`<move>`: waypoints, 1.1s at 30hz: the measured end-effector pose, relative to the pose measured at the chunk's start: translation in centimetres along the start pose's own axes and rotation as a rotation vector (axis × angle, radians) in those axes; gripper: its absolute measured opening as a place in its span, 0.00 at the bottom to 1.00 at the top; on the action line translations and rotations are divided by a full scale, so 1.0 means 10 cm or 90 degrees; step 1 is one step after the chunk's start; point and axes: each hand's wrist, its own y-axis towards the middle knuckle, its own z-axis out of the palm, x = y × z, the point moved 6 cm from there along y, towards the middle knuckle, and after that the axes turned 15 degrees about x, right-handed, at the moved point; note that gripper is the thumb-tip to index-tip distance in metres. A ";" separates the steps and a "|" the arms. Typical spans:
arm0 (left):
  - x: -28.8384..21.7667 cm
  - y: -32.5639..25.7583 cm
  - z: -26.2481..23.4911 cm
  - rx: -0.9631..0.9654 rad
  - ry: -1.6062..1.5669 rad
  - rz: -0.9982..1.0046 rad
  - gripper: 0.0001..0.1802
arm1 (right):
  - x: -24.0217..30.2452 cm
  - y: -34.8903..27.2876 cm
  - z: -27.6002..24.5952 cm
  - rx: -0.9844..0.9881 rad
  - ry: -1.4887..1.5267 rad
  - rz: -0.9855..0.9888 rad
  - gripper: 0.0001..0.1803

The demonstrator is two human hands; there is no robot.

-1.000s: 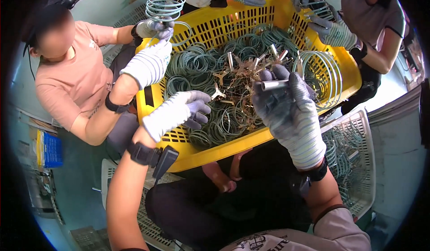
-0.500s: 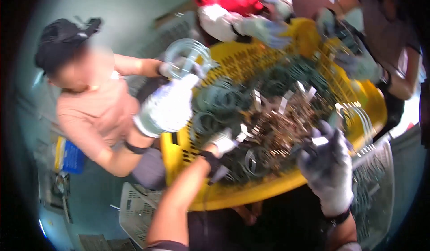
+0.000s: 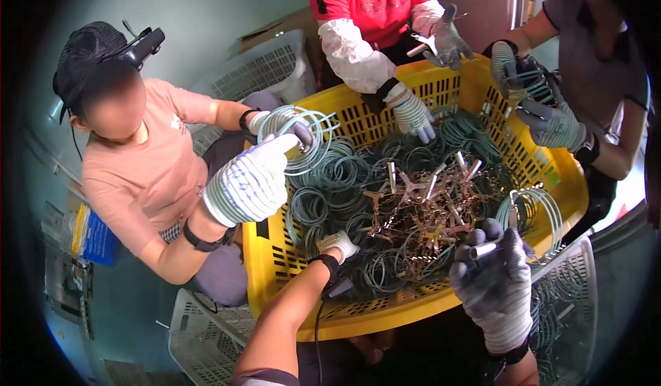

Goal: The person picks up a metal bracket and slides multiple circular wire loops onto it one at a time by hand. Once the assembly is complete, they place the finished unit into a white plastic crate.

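Note:
My left hand (image 3: 339, 244), in a striped glove, reaches down onto green wire coils (image 3: 385, 265) at the near left of a yellow basket (image 3: 413, 315). Its fingers are partly hidden, and I cannot tell whether they hold anything. My right hand (image 3: 492, 276), in a grey-palmed glove, is turned palm up over the basket's near right edge. Its fingers curl around a piece with a short silver metal tube (image 3: 484, 249). Just beyond its fingertips is a loose green wire coil (image 3: 547, 214); whether the hand touches it is unclear. Copper-coloured metal pieces with silver tubes (image 3: 427, 210) are heaped mid-basket.
At the left, a person (image 3: 148, 172) holds a wire coil (image 3: 303, 141) in gloved hands. Across the basket, a person in red (image 3: 372, 14) holds a forked metal piece (image 3: 425, 45). Another person (image 3: 595, 76) works at the right. Grey crates (image 3: 206, 341) stand beside the basket.
My left hand has moved slightly down and left, away from a pale metal piece. My right hand has lowered a little. The person in red has spread both hands apart, one reaching into the basket.

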 end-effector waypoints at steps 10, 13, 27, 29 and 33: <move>0.00 -0.11 -0.12 0.005 -0.043 0.147 0.29 | -0.06 -0.09 0.08 0.013 -0.041 0.028 0.18; -0.06 -0.73 -0.42 -0.156 -0.048 0.154 0.26 | -0.04 -0.06 0.03 0.033 -0.042 0.010 0.17; 0.28 -2.21 -0.75 -0.386 -0.283 0.474 0.26 | -0.28 -0.02 -0.01 0.165 -0.076 0.005 0.13; 0.54 -2.16 -0.80 -0.495 -0.300 0.531 0.18 | -0.34 -0.01 -0.05 0.115 -0.119 0.016 0.09; 0.29 -2.77 -0.66 -0.320 -0.501 0.640 0.12 | -0.31 -0.03 -0.09 0.115 -0.168 -0.016 0.11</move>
